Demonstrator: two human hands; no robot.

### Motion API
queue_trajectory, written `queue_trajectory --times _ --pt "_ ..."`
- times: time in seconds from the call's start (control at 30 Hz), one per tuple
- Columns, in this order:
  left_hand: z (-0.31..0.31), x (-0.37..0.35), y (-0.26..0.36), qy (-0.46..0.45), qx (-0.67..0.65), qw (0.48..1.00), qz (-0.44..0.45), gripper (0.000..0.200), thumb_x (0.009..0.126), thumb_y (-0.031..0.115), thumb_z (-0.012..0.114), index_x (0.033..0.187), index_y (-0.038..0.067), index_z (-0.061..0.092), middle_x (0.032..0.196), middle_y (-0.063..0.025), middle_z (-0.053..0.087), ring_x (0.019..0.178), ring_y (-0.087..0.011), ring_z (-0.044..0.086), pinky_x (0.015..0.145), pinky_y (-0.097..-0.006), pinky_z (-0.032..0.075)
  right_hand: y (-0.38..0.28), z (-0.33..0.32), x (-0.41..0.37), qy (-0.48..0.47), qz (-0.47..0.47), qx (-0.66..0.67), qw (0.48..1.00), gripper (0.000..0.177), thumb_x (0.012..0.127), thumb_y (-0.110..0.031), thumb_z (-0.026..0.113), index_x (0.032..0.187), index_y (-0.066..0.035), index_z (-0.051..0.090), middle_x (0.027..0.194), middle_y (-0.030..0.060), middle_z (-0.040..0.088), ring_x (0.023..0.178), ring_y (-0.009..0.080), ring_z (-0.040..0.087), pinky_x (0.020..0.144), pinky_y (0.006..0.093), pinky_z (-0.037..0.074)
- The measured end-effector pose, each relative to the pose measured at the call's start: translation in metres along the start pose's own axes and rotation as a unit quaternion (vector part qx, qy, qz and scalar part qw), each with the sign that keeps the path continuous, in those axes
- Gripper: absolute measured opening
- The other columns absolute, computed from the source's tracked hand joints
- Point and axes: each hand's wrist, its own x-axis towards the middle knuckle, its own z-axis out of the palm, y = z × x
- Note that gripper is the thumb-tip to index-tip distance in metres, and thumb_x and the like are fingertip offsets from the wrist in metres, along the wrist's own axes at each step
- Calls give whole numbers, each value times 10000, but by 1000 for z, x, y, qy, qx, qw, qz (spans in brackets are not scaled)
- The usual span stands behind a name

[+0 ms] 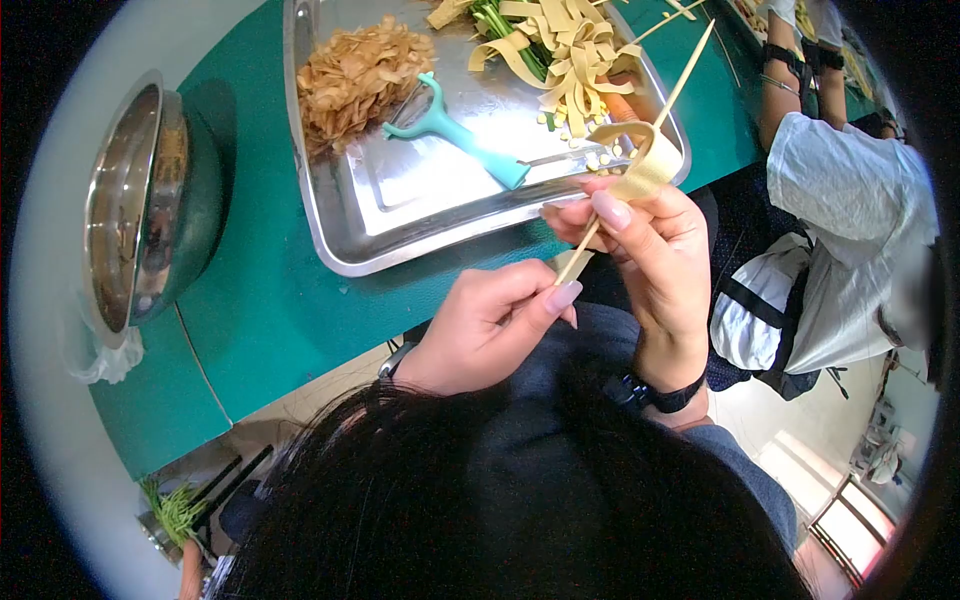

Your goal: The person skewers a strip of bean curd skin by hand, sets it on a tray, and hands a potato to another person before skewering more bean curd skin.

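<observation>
My left hand (490,325) is closed around the lower part of a bamboo skewer (686,78), thumb and fingers pinching it. Higher up, my right hand (650,235) grips a wide, pale yellow tofu skin strip (652,168) against the same skewer. The strip loops around the stick, and the pointed end sticks out beyond it toward the upper right. Both hands are in front of the near edge of a metal tray (345,262). On the tray lie a turquoise peeler (455,135) and a heap of thin brown flakes (365,75).
More tofu skin strips (575,55), green stalks (495,30), a carrot piece (620,105) and small yellow bits fill the tray's far right. A metal bowl (150,210) stands left on the green table (290,340). Another person in a white shirt (850,200) is at the right.
</observation>
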Motion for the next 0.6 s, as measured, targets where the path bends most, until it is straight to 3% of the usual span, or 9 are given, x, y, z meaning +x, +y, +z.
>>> queue_trajectory --times 0.27,0.47,0.57,0.6 --pt "1 1 -7 1 20 999 39 213 894 178 535 749 34 596 531 -21 429 465 -76 385 456 -231 323 -4 -5 5 18 -29 27 999 226 833 -29 569 1031 81 564 925 214 639 868 262 643 829 352 509" --pt "-1 1 -8 -9 31 998 44 213 896 184 531 752 42 601 535 -31 437 462 -87 392 455 -236 330 -7 -9 9 -24 -52 -1 998 316 819 -34 584 1109 75 524 958 201 637 917 267 628 860 359 490" --pt "-2 1 -8 -8 35 998 44 214 897 185 529 754 44 603 537 -37 440 460 -96 396 456 -237 332 -7 -5 9 -26 -67 -72 995 510 808 -179 612 1206 82 429 1038 244 594 957 324 608 834 379 504" --pt "-2 2 -9 -5 36 998 46 214 898 186 528 755 45 603 538 -40 441 460 -99 396 456 -238 333 -7 -6 9 -35 -77 -40 996 478 807 -148 606 1194 83 445 1046 239 594 969 308 604 850 374 493"
